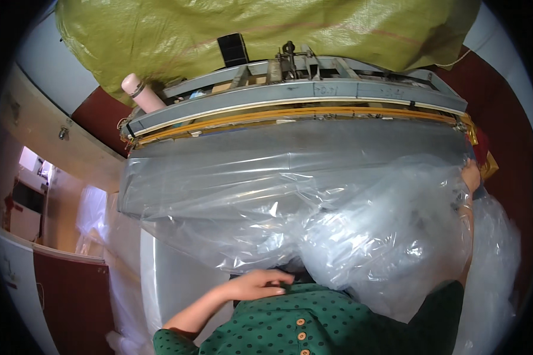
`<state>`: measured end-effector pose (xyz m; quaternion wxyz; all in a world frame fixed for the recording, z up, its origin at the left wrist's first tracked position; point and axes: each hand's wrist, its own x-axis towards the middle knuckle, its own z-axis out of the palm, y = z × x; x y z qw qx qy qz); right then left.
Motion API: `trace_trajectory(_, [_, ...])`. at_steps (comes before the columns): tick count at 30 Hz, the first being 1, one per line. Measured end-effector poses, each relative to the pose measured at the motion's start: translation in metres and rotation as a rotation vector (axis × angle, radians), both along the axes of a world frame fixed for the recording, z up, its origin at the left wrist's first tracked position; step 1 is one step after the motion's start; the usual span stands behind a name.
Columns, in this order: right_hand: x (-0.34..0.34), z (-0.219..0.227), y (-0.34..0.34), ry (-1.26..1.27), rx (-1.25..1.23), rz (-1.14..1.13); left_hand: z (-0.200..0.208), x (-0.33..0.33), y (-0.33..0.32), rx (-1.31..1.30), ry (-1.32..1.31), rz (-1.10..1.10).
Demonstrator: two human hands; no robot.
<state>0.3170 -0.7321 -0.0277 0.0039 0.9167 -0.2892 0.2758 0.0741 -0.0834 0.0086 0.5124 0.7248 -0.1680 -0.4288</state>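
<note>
Clear plastic film (237,213) lies across the grey work surface (367,139) and bunches into a crumpled heap (373,236) at the right, in front of my body. My left hand (257,285) is held at my waist, just short of the film's near edge, its fingers loosely stretched and nothing in them. Reaching out along the right side, my right hand (471,176) is closed at the film's far right edge, by the end of the work surface. The right fingers show only in part, and part of that forearm is behind the film.
A long grey metal sealing machine frame (331,90) with orange strips spans the far side. On it stand a pink bottle (141,92) and a black phone-like device (233,49). Behind is a yellow-green woven sheet (249,21). More film (494,254) hangs at the right.
</note>
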Motion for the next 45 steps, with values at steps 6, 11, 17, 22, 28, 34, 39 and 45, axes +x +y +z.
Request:
trace_trajectory(6, [-0.008,0.015,0.011,0.028,-0.021,-0.083,-0.089,0.023,-0.071,-0.02,-0.011,0.16])
trace_trajectory(11, [-0.008,0.014,0.012,0.035,0.035,-0.083,0.002,0.005,-0.007,-0.808,0.05,0.684])
trace_trajectory(17, [-0.019,0.02,0.012,0.07,0.088,-0.073,0.108,0.002,0.027,-0.958,-0.511,1.035])
trace_trajectory(22, [-0.008,0.02,0.021,0.071,0.101,-0.058,0.044,-0.061,-0.011,-0.112,0.02,0.87])
trace_trajectory(28, [-0.013,0.019,0.012,0.007,0.139,-0.054,0.01,-0.052,0.058,0.134,-0.463,1.304])
trace_trajectory(34, [-0.013,0.006,0.008,-0.023,0.203,0.003,0.155,0.025,0.172,0.033,-1.514,1.505])
trace_trajectory(39, [-0.007,0.015,0.018,-0.043,0.168,0.011,0.181,0.109,0.219,1.114,-1.798,0.988])
trace_trajectory(45, [-0.015,0.012,0.0,0.016,0.113,-0.025,0.089,0.123,0.106,0.434,-1.375,0.392])
